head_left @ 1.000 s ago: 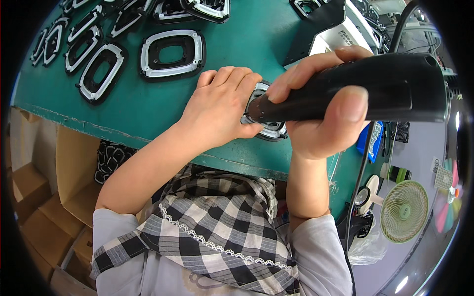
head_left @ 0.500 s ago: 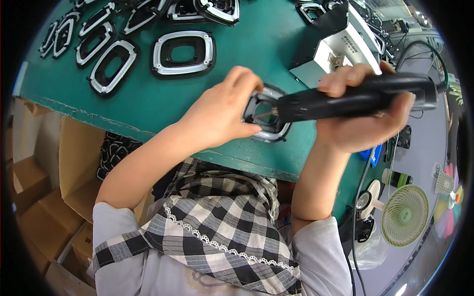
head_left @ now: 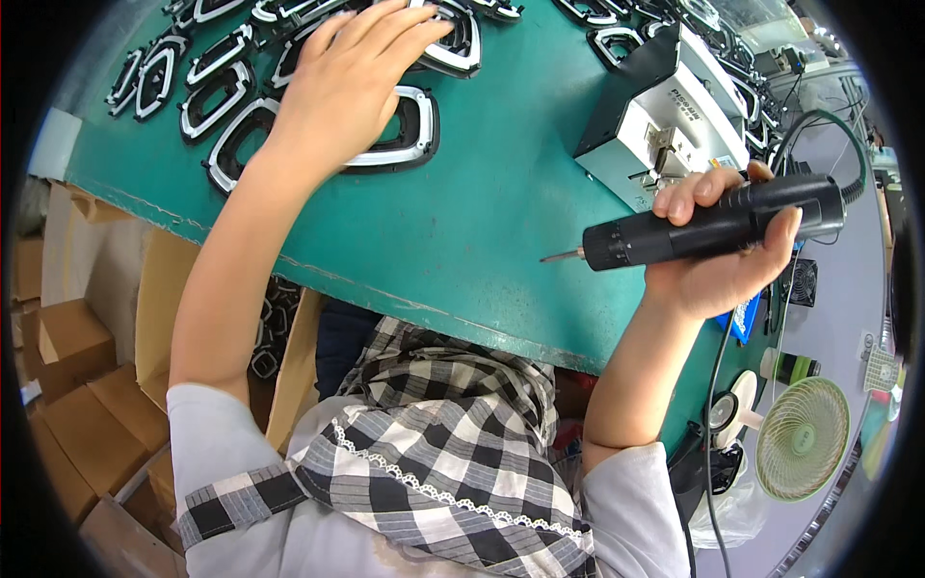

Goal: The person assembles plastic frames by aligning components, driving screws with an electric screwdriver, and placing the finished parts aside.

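My right hand (head_left: 723,236) is wrapped round a black electric screwdriver (head_left: 665,231), held level above the table with its thin bit (head_left: 562,256) pointing left, touching nothing. My left hand (head_left: 342,91) reaches to the far left over a group of black oval frames with silver rims. Its fingers are stretched out and apart above one frame (head_left: 462,48); whether the fingertips touch it I cannot tell. Partly under that hand lies a nearer frame (head_left: 424,130), and another frame (head_left: 226,159) rests left of the wrist.
A white and black screw feeder box (head_left: 674,106) stands right of centre on the green table (head_left: 482,241), with more frames behind it. Cardboard boxes (head_left: 87,424) fill the lower left, one holding similar frames (head_left: 277,323). A small green fan (head_left: 802,438) and cables are at the right.
My left hand has left the frame it held under the screwdriver and moved far left over the others. That frame no longer shows at the centre. The screwdriver has shifted slightly right and down.
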`<state>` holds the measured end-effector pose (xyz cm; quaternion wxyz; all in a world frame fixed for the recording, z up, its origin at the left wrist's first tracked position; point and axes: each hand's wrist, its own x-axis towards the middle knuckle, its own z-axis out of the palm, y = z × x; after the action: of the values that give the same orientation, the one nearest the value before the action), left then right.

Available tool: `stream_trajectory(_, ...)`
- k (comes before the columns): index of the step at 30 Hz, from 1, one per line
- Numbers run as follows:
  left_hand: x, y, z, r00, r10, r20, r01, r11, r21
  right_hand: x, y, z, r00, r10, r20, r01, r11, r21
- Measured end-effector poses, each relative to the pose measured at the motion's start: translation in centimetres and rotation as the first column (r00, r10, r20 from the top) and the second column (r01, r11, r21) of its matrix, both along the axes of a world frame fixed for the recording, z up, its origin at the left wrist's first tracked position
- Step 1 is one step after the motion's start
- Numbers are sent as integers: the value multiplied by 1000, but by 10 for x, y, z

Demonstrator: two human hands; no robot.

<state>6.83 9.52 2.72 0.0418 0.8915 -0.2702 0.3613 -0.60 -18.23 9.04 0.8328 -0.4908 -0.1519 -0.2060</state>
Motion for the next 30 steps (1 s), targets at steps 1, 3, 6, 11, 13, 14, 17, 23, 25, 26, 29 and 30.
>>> stream_trajectory(1, 16, 0, -2, 997, -64, -43, 64, 998, -20, -3, 0, 0, 1000, -9, -22, 10, 1000, 19)
stream_trajectory(3, 34, 4, 0, 977, -131, -167, 129, 991, -22, -12, -11, 0, 998, -58, -36, 55, 996, -67)
stream_trajectory(6, 46, 8, 14, 967, -185, -174, 200, 977, 71, -16, -33, -1, 994, -105, -14, 104, 992, -77)
stream_trajectory(11, 48, 0, 29, 922, -268, -281, 276, 961, -12, -16, -43, 1, 990, -134, -41, 132, 990, -49)
stream_trajectory(13, 53, 6, 23, 932, -184, -311, 228, 968, 109, -17, -39, 1, 986, -157, -50, 155, 987, -53)
stream_trajectory(14, 54, 4, 19, 941, -190, -282, 219, 973, 78, -18, -40, 0, 986, -162, -43, 160, 986, -51)
stream_trajectory(17, 63, 2, 29, 884, -278, -376, 305, 952, 14, -21, -41, -1, 983, -181, -35, 179, 983, -49)
stream_trajectory(23, 63, -14, 40, 827, -507, -242, 192, 659, -727, -20, -51, 3, 981, -194, -21, 193, 981, -24)
stream_trajectory(25, 29, -37, 44, 934, -344, -94, 235, 791, -565, -15, -55, 7, 979, -203, 7, 203, 979, -15)
stream_trajectory(26, 29, -46, 31, 899, -382, 213, 428, 868, -251, -10, -56, 10, 973, -227, 30, 228, 973, -27)
stream_trajectory(29, -42, -90, 18, 899, -436, 30, 436, 900, 1, 1, -63, 29, 913, -378, 154, 394, 915, -91)
stream_trajectory(30, -55, -102, 7, 888, -458, 42, 456, 889, 46, 7, -60, 36, 876, -435, 207, 462, 881, -107)
